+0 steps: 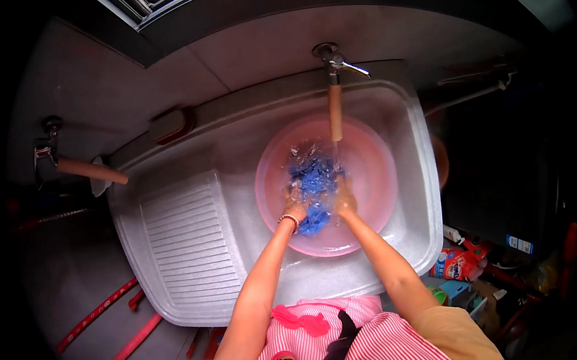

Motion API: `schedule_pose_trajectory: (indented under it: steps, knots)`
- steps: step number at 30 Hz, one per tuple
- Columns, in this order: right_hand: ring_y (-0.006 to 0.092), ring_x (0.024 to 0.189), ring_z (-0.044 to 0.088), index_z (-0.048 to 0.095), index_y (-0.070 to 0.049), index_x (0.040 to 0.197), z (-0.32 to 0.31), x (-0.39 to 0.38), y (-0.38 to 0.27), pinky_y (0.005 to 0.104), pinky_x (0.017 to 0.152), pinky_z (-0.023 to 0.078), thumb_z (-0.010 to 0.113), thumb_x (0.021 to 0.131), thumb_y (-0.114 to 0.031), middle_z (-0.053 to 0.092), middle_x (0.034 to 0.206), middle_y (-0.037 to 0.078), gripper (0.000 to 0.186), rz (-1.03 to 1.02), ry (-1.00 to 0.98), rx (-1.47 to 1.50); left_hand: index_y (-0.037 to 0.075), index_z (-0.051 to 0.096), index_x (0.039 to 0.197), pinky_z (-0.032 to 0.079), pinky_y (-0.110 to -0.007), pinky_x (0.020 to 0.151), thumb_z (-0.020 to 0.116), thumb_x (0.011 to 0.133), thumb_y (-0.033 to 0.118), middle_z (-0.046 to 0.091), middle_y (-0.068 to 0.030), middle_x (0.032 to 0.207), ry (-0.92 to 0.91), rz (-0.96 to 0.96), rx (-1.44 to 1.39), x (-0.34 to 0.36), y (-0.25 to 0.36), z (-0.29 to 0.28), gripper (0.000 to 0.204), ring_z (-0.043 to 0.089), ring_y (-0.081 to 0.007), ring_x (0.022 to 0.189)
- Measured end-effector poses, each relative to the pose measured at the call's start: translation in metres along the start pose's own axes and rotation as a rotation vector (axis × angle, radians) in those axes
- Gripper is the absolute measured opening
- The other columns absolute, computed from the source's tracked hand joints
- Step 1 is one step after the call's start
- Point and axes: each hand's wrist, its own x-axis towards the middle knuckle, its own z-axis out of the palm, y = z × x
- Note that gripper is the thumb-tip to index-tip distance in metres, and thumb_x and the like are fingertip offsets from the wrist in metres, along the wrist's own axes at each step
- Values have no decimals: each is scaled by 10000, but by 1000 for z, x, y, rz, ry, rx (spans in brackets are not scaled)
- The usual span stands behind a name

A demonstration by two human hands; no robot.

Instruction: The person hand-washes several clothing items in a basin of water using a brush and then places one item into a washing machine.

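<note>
A pink round basin of water stands in the grey sink. Blue cloth lies bunched in the water, with splashes around it. My left hand, a beaded bracelet at its wrist, grips the cloth from the left side. From the right, my right hand closes on the same cloth under the falling water. Splashing and motion blur hide the fingertips of both hands. Above the basin hangs the tap, fitted with an orange-pink tube from which water runs.
A ribbed washboard slope takes up the sink's left half. Another tap with a similar tube is on the left wall. A dark soap holder sits at the back rim. Red poles lie lower left; packages crowd the right.
</note>
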Motion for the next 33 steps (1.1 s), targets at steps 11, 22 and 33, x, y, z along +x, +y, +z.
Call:
schedule_pose_trajectory:
  steps: [11,22,33]
  knots:
    - [181,983,484,503,-100,934,-133,-73,-10,285,849,398,611,534,68,493,1023,17,448,15,-308,1621,-5,434,1210,419,-348,909,489,829,148,532,-120,1140,21,-522,-1469,-17,44,-76,414,514,-232,1058]
    - [261,1032,459,507,-90,1056,-124,-70,24,320,850,402,643,613,15,418,1131,112,475,-176,254,335,-1,411,1222,312,-319,984,497,754,43,467,-151,1196,459,-328,-1184,-41,71,-95,478,438,-247,1119]
    - [474,1246,225,321,-273,1338,-46,-25,27,594,843,396,597,737,-116,81,1446,149,680,-91,6,-508,250,364,1302,306,-567,859,705,668,277,201,-182,1373,43,16,358,-59,123,-70,721,234,-375,1234]
